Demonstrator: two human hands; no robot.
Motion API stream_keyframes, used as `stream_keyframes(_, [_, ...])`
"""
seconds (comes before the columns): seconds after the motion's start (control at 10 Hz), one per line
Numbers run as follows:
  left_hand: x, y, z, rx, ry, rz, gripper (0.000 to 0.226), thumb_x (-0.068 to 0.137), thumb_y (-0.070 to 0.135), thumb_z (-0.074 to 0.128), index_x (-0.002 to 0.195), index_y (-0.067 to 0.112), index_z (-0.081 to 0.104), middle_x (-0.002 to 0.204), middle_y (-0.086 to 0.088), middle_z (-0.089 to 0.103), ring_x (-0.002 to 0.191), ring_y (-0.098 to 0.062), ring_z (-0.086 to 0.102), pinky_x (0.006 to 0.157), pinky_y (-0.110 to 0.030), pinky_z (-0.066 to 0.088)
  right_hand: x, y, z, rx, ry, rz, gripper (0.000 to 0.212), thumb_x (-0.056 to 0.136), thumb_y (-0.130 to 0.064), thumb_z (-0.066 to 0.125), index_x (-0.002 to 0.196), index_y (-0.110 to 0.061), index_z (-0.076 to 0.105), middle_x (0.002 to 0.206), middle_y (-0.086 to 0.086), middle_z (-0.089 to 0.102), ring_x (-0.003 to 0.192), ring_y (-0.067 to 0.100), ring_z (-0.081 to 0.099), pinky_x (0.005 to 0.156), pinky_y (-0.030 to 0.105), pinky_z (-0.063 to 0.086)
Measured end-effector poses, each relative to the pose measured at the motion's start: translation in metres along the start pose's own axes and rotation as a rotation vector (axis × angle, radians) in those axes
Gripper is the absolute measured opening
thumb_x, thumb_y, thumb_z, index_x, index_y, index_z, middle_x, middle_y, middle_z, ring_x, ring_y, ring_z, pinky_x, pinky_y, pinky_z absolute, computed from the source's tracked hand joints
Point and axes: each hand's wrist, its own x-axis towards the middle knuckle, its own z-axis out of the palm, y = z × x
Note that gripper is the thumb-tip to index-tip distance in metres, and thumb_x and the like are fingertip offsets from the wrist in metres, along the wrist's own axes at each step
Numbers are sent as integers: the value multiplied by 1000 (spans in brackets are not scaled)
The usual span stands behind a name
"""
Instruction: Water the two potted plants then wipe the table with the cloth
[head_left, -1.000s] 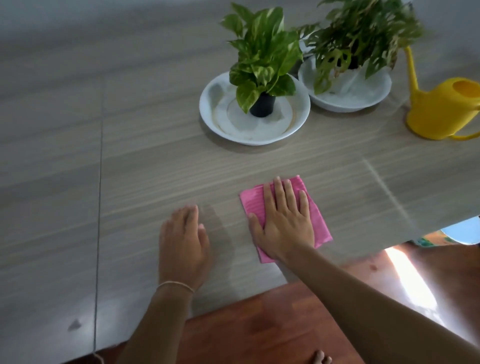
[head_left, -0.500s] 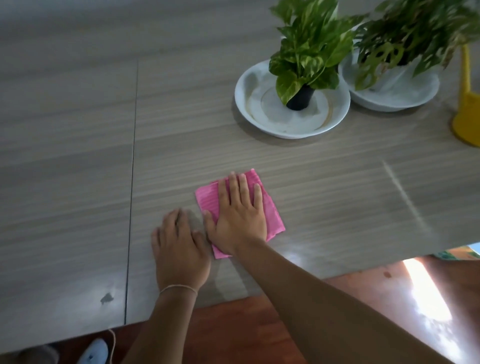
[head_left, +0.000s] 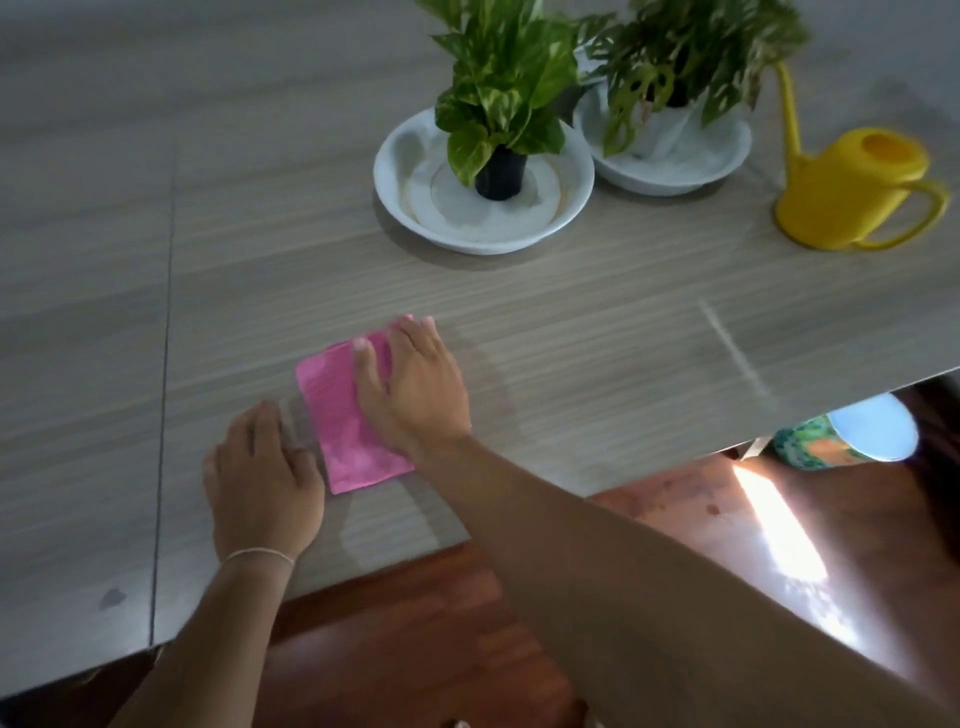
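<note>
Right hand (head_left: 413, 387) flat and palm down, fingers together and stretched forward, slightly motion-blurred, forearm reaching in from the lower right, left hand (head_left: 262, 480) palm down just beside it, fingers apparently loosely spread, thin band on the wrist, forearm coming from below.

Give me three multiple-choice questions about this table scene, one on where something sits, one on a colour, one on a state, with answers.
1. Where is the watering can?
A. Right of both potted plants
B. Between them
C. On the floor

2. What colour is the cloth?
A. Blue
B. Pink
C. White

3. How is the right hand placed?
A. Gripping the can
B. Lifted off the table
C. Pressed flat on the cloth

Answers: 1 A, it stands at the table's right end. 2 B, bright pink shows beside the hand. 3 C, palm and fingers lie on the cloth.
</note>
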Motion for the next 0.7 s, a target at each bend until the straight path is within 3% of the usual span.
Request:
stream_keyframes(0.1, [0,14,-6,-98,47,0,63,86,31,31,135,-8,43,130,-35,50,123,-50,46,108,-65,38,-6,46,-55,-63,44,-130,67,101,-50,31,145,-3,49,154,15,48,151,33,31,122,42,27])
stream_keyframes(0.2, [-4,74,-9,-238,75,196,65,93,29,34,145,-9,33,140,-35,44,132,-50,41,113,-64,35,-3,118,-116,-274,116,-231,57,102,-45,38,140,-6,56,147,14,55,144,35,43,115,49,38])
stream_keyframes(0.3, [-5,156,3,-353,8,330,68,98,34,37,156,0,22,155,-28,36,145,-41,34,121,-55,31,-3,182,-175,-449,149,-181,50,104,-47,38,136,-14,60,144,11,57,140,35,47,107,53,44])
stream_keyframes(0.4, [-6,227,38,-292,-105,461,72,99,40,32,159,5,14,163,-22,26,151,-35,25,123,-50,28,-8,218,-220,-562,108,-86,60,102,-54,28,143,-19,54,151,7,52,148,32,37,116,46,32])
stream_keyframes(0.5, [-1,263,74,-113,-243,532,79,95,48,22,160,2,13,165,-21,21,153,-36,22,123,-49,23,-11,235,-238,-599,100,-76,59,102,-50,31,149,-18,47,155,7,47,151,28,31,119,41,23])
stream_keyframes(0.6, [8,267,91,7,-270,516,84,91,52,15,159,3,19,166,-18,24,155,-34,19,125,-48,17,-9,236,-243,-626,124,-95,57,103,-48,38,153,-20,40,159,6,43,153,26,26,122,37,16])
stream_keyframes(0.7, [7,263,99,61,-184,505,80,91,50,25,153,0,35,160,-19,37,151,-35,30,123,-49,22,-2,241,-242,-650,94,-89,62,105,-50,40,157,-19,32,165,3,33,156,25,18,125,41,8])
